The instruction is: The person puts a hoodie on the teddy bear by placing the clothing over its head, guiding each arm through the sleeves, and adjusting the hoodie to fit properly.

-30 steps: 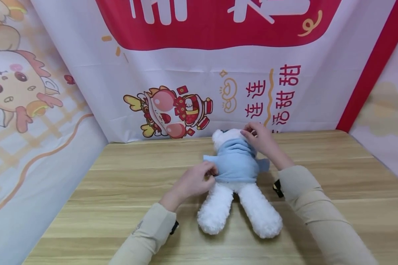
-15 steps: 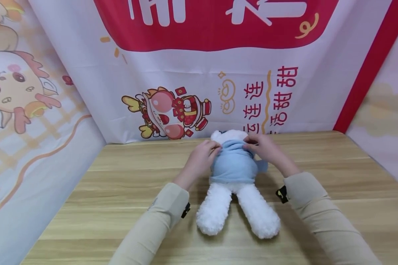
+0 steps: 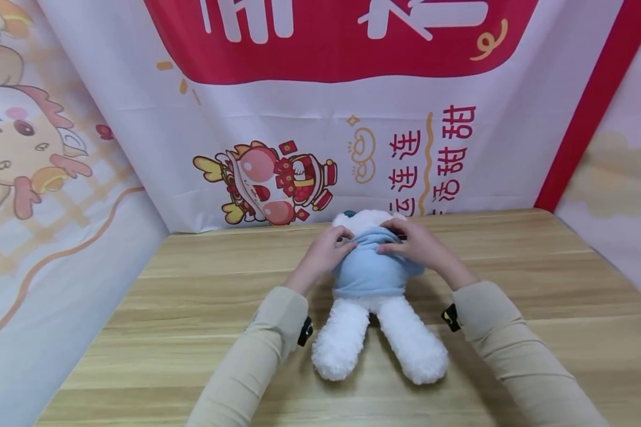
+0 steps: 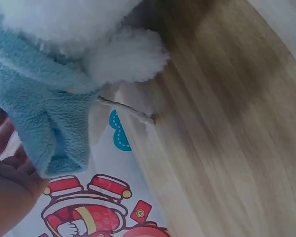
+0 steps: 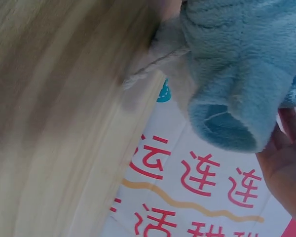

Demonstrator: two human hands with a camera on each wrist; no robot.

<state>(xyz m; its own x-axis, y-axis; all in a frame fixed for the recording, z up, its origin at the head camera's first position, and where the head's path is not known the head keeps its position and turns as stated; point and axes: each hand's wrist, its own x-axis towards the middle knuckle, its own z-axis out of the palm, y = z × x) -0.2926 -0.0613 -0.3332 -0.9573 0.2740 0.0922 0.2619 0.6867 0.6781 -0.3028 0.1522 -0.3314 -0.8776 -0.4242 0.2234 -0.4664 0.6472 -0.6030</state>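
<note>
A white plush toy (image 3: 342, 341) in a light blue fleece top (image 3: 371, 273) lies on the table, legs toward me. My left hand (image 3: 326, 252) holds the top at the left of its bunched collar, thumb on the cloth. On the right of the collar, my right hand (image 3: 419, 244) grips the fabric between thumb and curled fingers. In the left wrist view, fingers sit behind a blue sleeve (image 4: 64, 133). The right wrist view shows an open-ended sleeve (image 5: 232, 118) in front of the hand. A pale cord (image 5: 153, 68) sticks out beside the toy. Its face is hidden.
The wood-grain table (image 3: 192, 320) ends at a white and red printed cloth (image 3: 278, 107) hanging behind the toy's head. A patterned cloth (image 3: 59, 237) hangs along the left side, and another pale cloth (image 3: 619, 196) along the right.
My left hand has moved up from the toy's left side to the collar. My right hand has come down from the head to the collar. The collar cloth is bunched differently.
</note>
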